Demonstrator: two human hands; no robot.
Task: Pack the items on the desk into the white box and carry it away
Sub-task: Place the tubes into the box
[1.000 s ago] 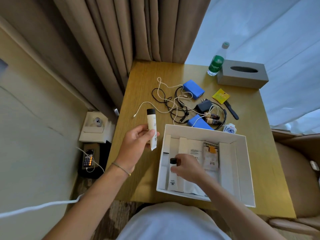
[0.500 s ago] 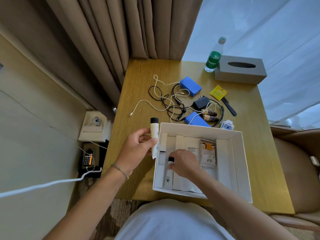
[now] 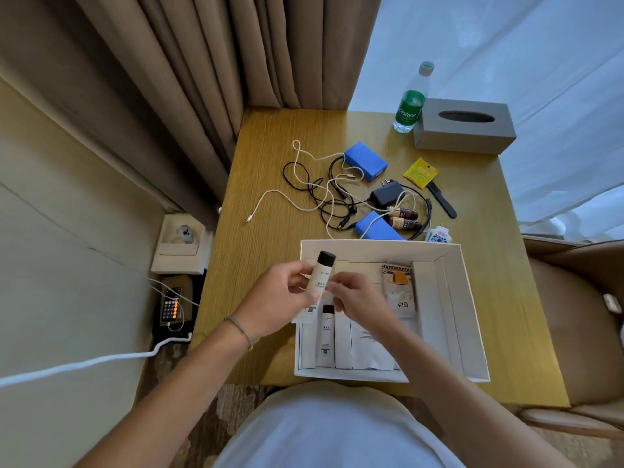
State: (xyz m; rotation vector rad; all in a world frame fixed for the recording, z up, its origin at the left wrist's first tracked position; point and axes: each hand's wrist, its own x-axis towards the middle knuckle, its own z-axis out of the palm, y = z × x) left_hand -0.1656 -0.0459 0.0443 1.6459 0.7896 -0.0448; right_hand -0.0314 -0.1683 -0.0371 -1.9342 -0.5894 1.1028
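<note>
The white box (image 3: 466, 319) sits open at the desk's near edge. Inside lie a white tube with a dark cap (image 3: 327, 336), flat white packets and a striped sachet (image 3: 398, 282). Over the box's left part my left hand (image 3: 277, 305) grips a second white tube with a black cap (image 3: 322, 275). My right hand (image 3: 358, 298) pinches the same tube from the right. Beyond the box lie two blue packs (image 3: 366, 160) (image 3: 378, 228), tangled black and white cables (image 3: 324, 194), a black charger (image 3: 386, 192), two small brown bottles (image 3: 405, 219), a yellow sachet (image 3: 420, 172) and a black comb (image 3: 442, 201).
A green water bottle (image 3: 410, 106) and a grey tissue box (image 3: 464, 126) stand at the desk's far right. Curtains hang behind. A small white plug (image 3: 439, 235) lies by the box's far right corner. A phone on a cable (image 3: 170, 305) lies left of the desk. A chair (image 3: 574, 332) stands right.
My left hand carried the black-capped tube rightward from beside the box to over it. My right hand let go of the tube lying in the box and rose to pinch the held one.
</note>
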